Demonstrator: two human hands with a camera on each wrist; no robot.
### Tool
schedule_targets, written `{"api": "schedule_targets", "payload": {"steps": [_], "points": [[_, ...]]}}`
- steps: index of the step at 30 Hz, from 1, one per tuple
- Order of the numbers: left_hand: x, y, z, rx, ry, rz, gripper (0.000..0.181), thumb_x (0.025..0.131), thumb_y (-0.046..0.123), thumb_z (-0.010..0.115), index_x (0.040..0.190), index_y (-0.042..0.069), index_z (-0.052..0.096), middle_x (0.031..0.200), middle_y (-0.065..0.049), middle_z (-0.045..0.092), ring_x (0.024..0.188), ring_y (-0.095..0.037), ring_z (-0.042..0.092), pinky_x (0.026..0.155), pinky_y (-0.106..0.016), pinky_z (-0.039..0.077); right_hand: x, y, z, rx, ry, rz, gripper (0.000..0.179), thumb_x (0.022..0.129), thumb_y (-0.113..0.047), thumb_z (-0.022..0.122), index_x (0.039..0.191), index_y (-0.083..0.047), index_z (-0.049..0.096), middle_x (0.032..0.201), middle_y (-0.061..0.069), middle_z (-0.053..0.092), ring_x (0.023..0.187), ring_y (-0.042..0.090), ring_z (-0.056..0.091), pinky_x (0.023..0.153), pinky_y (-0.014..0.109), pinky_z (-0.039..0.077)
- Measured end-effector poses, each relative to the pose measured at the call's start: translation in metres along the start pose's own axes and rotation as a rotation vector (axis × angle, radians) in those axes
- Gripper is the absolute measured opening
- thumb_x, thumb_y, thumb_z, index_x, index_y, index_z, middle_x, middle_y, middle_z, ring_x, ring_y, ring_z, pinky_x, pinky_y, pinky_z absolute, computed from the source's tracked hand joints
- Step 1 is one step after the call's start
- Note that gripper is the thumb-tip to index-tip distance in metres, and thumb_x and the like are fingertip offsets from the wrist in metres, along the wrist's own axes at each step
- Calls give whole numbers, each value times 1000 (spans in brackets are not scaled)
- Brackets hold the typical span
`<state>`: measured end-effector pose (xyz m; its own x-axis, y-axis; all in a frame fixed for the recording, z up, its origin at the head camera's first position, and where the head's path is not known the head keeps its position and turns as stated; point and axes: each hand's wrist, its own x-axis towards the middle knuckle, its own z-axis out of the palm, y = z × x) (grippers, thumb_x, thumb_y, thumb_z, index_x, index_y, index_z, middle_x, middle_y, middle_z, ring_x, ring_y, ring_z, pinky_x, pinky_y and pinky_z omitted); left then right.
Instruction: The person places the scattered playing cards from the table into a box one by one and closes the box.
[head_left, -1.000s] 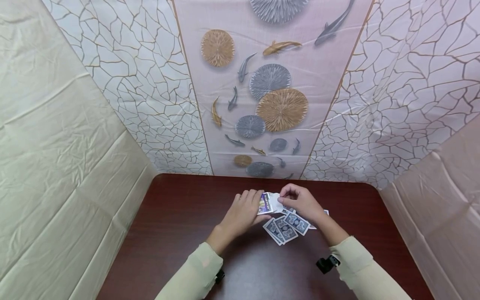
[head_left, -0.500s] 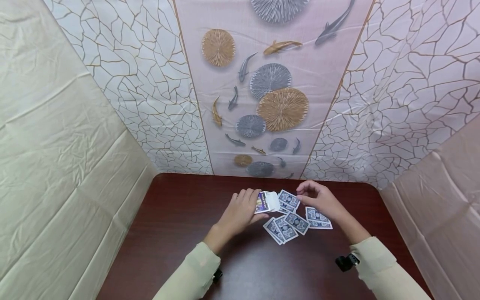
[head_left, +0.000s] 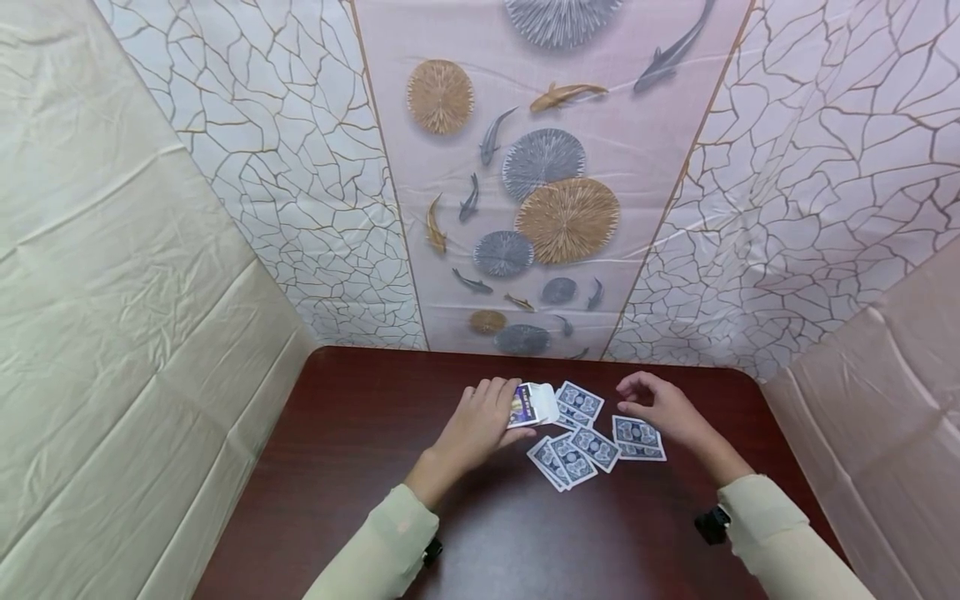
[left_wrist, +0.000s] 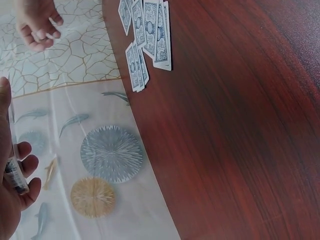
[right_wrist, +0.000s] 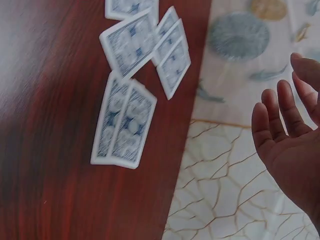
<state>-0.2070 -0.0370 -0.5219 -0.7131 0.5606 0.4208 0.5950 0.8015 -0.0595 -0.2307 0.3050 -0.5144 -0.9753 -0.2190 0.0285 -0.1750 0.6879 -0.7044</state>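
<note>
My left hand (head_left: 480, 417) grips a playing card box (head_left: 529, 405), purple and white with its white flap end pointing right. In the left wrist view the box's printed edge (left_wrist: 16, 176) shows between palm and fingers. My right hand (head_left: 663, 408) hovers with loosely bent fingers and nothing in them, above the right pair of playing cards (head_left: 639, 439). Several more cards with blue patterned backs lie face down between the hands: an overlapping group at the back (head_left: 579, 402) beside the box, and another group nearer me (head_left: 572, 459). The right wrist view shows the right hand's (right_wrist: 290, 125) fingers spread and bare.
The dark red-brown table (head_left: 360, 450) has rounded far corners. Behind it hangs a patterned cloth wall (head_left: 517, 300) with fish and round motifs. Pale cloth panels stand at the left (head_left: 150, 375) and right (head_left: 862, 400).
My right hand has moved right, away from the box's flap end, uncovering the cards at the back and right. The left hand with the box has shifted slightly left.
</note>
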Motion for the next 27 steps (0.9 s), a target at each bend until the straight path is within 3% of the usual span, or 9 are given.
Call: {"api": "schedule_targets", "payload": {"steps": [12, 18, 27], "points": [[0, -1, -1, 5, -5, 1, 83, 91, 70, 60, 141, 4, 54, 120, -8, 64, 104, -23, 61, 80, -37, 49, 4, 30, 9, -187, -15, -51, 30, 88, -6, 78, 116, 0, 68, 109, 15, 67, 99, 31, 65, 87, 49, 54], [-1, 0, -2, -12, -32, -14, 83, 90, 67, 65, 142, 3, 52, 122, -9, 63, 105, -24, 60, 81, -38, 49, 6, 46, 13, -274, -97, -25, 34, 88, -7, 78, 119, 3, 67, 108, 16, 65, 99, 34, 66, 87, 53, 55], [-2, -3, 0, 4, 2, 5, 83, 91, 69, 62, 141, 4, 52, 120, -9, 64, 103, -23, 59, 78, -37, 49, 8, 73, 17, -318, -173, 35, 35, 88, -8, 78, 120, 4, 68, 110, 18, 63, 101, 34, 62, 91, 56, 52]]}}
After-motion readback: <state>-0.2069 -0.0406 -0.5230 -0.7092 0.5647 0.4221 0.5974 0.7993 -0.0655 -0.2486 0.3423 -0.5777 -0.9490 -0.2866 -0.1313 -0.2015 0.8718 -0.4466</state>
